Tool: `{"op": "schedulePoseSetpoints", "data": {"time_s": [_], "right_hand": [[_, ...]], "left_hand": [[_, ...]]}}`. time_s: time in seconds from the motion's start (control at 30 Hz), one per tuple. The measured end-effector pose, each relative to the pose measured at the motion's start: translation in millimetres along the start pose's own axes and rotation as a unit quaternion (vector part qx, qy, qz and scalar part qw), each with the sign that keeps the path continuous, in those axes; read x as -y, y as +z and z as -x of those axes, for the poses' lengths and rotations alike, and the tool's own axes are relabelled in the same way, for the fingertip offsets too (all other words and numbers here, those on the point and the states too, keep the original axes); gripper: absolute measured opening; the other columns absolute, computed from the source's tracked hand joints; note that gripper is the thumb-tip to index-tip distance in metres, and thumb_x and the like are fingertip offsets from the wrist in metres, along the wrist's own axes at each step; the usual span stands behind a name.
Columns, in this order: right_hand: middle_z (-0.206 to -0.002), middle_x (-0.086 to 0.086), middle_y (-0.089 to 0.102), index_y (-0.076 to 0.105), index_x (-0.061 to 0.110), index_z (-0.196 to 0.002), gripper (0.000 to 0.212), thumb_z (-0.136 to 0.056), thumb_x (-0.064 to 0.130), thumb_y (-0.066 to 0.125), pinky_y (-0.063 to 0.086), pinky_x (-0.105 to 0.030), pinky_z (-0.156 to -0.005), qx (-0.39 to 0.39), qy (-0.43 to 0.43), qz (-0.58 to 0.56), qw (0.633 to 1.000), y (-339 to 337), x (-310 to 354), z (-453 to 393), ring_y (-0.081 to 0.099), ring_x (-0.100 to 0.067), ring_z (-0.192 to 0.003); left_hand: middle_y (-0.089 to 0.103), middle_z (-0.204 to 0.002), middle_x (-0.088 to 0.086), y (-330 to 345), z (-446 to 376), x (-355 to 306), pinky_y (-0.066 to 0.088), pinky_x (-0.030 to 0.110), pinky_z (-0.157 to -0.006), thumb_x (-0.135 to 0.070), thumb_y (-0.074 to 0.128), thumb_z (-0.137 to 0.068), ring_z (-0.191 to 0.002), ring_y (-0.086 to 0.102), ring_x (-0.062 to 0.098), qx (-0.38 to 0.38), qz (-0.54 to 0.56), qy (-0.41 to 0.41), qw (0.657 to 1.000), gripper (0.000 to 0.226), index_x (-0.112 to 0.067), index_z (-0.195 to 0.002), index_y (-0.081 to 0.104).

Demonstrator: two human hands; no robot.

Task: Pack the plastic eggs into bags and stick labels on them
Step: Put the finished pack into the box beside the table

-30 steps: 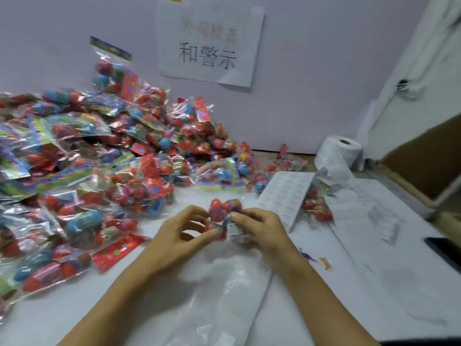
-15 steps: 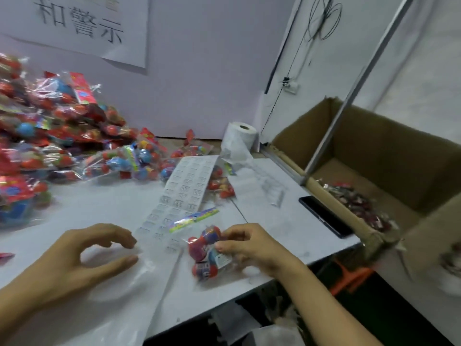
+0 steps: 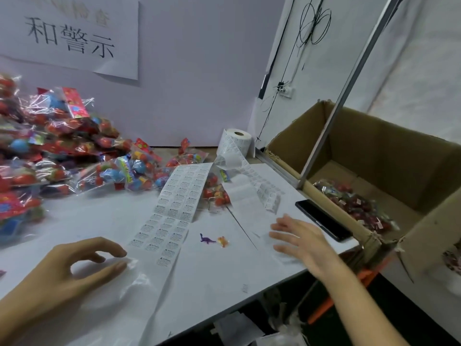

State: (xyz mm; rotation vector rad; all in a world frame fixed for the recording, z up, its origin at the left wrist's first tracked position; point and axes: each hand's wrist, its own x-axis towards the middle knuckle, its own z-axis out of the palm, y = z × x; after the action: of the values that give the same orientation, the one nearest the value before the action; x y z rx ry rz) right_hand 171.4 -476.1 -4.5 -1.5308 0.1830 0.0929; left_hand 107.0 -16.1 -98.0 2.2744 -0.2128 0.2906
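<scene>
Left hand [image 3: 67, 268] at lower left: grip loosely curved, thumb and index apart, fingertips resting on a clear plastic film [image 3: 129, 278] lying flat on the bench [image 3: 212, 270]; holds nothing firmly. Right hand [image 3: 299, 240] at lower right: fingers straight and spread over the bench edge, grip apart, empty. Between the hands, the label sheet [image 3: 172, 221] runs diagonally up to the label roll [image 3: 237, 141] at centre back; labels are thin and limp, so my read is peel from a corner with a fingernail, not pinch the middle. Two small toy figures [image 3: 214, 240], one purple, one orange, lie loose just right of the sheet. A dark phone [image 3: 321, 218] sits near the right bench edge. Egg bags [image 3: 74, 158] are heaped at left and upper left, one more bag [image 3: 215, 193] partly under the sheet. Judgement: bags look light, crinkly, slippery; eggs inside are hard and will roll, so take a bag by the printed header or across the bulge, not by loose film. Cardboard box [image 3: 374, 151] at right holds more bags [image 3: 349, 198], some with small labels showing.
</scene>
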Motion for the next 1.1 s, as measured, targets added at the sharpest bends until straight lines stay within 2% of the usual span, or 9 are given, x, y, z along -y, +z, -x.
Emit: {"op": "schedulePoseSetpoints", "data": {"time_s": [0.13,0.23,0.37,0.5,0.67,0.77,0.9,1.03,1.1], "right_hand": [[-0.104,-0.010,0.077,0.076,0.013,-0.104,0.047,-0.074,0.048,0.084,0.058,-0.032,-0.068,0.097,-0.034,0.088,0.991,72.3,-15.9,-5.0,0.074,-0.023,-0.089],[-0.097,-0.005,0.077,0.077,0.022,-0.095,0.028,-0.080,0.046,0.077,0.057,-0.032,-0.066,0.190,-0.044,0.132,0.972,136.4,-20.4,-7.7,0.071,-0.018,-0.081],[-0.093,0.001,0.076,0.075,0.024,-0.094,0.008,-0.091,0.031,0.073,0.056,-0.027,-0.066,0.289,-0.070,0.133,0.945,215.1,-29.4,-11.2,0.072,-0.012,-0.086],[-0.093,-0.001,0.077,0.074,0.022,-0.096,0.008,-0.094,0.029,0.070,0.057,-0.027,-0.066,0.340,-0.101,0.151,0.923,271.9,-32.9,-10.7,0.074,-0.015,-0.088],[-0.085,0.001,0.077,0.074,0.016,-0.092,0.013,-0.095,0.027,0.069,0.056,-0.025,-0.060,0.366,-0.122,0.161,0.909,315.7,-29.8,-16.7,0.074,-0.014,-0.079],[-0.082,-0.006,0.076,0.074,0.012,-0.087,0.017,-0.095,0.026,0.069,0.053,-0.028,-0.053,0.339,-0.109,0.188,0.916,327.4,-41.5,-23.4,0.070,-0.017,-0.068],[-0.069,-0.005,0.071,0.071,0.015,-0.078,0.019,-0.095,0.022,0.069,0.050,-0.025,-0.049,0.298,-0.161,0.197,0.920,324.2,-57.6,-28.5,0.062,-0.014,-0.054],[-0.072,-0.005,0.073,0.072,0.014,-0.076,0.018,-0.094,0.019,0.069,0.053,-0.024,-0.054,0.326,-0.179,0.186,0.909,318.7,-60.4,-27.9,0.068,-0.027,-0.067],[-0.072,-0.005,0.073,0.072,0.014,-0.077,0.019,-0.094,0.019,0.069,0.053,-0.024,-0.056,0.327,-0.177,0.184,0.910,318.3,-60.9,-26.9,0.068,-0.028,-0.069]], "left_hand": [[0.074,-0.104,-0.020,-4.1,-3.5,-9.7,0.048,0.005,-0.067,-0.060,0.072,-0.088,-0.086,0.071,-0.003,-0.049,-0.010,0.006,0.999,0.041,-0.034,-0.119,0.071],[0.076,-0.100,-0.013,-10.9,-2.6,-25.9,0.052,0.009,-0.062,-0.044,0.075,-0.084,-0.081,0.073,0.005,-0.041,0.047,-0.012,0.998,0.029,-0.030,-0.110,0.074],[0.076,-0.093,-0.008,-15.6,-4.1,-39.1,0.055,0.014,-0.066,-0.018,0.079,-0.086,-0.079,0.072,0.010,-0.058,0.089,-0.018,0.994,0.008,-0.025,-0.091,0.079],[0.075,-0.087,-0.011,-20.9,-4.3,-42.4,0.060,0.029,-0.073,0.002,0.076,-0.087,-0.079,0.072,0.012,-0.125,0.073,0.010,0.989,0.021,-0.018,-0.092,0.074],[0.071,-0.087,-0.006,-28.2,-5.7,-41.8,0.059,0.026,-0.073,-0.002,0.071,-0.086,-0.081,0.070,0.011,-0.259,0.045,0.031,0.964,0.013,-0.011,-0.096,0.070],[0.069,-0.092,-0.001,-31.8,-4.5,-34.2,0.057,0.026,-0.078,0.004,0.075,-0.086,-0.086,0.066,0.011,-0.300,-0.004,-0.002,0.954,0.015,-0.006,-0.097,0.070],[0.067,-0.095,-0.001,-37.4,-4.7,-29.9,0.044,0.015,-0.087,-0.004,0.078,-0.082,-0.095,0.055,0.012,-0.367,-0.104,-0.012,0.924,0.014,-0.008,-0.093,0.070],[0.068,-0.098,0.005,-50.1,-5.8,-23.7,0.046,0.033,-0.091,-0.003,0.082,-0.078,-0.102,0.056,0.025,-0.456,-0.180,-0.030,0.871,0.019,-0.006,-0.093,0.071],[0.067,-0.113,0.008,-56.7,-5.0,-18.7,0.045,0.045,-0.100,-0.007,0.086,-0.076,-0.118,0.053,0.032,-0.472,-0.213,-0.084,0.851,0.033,-0.007,-0.106,0.073]]}}
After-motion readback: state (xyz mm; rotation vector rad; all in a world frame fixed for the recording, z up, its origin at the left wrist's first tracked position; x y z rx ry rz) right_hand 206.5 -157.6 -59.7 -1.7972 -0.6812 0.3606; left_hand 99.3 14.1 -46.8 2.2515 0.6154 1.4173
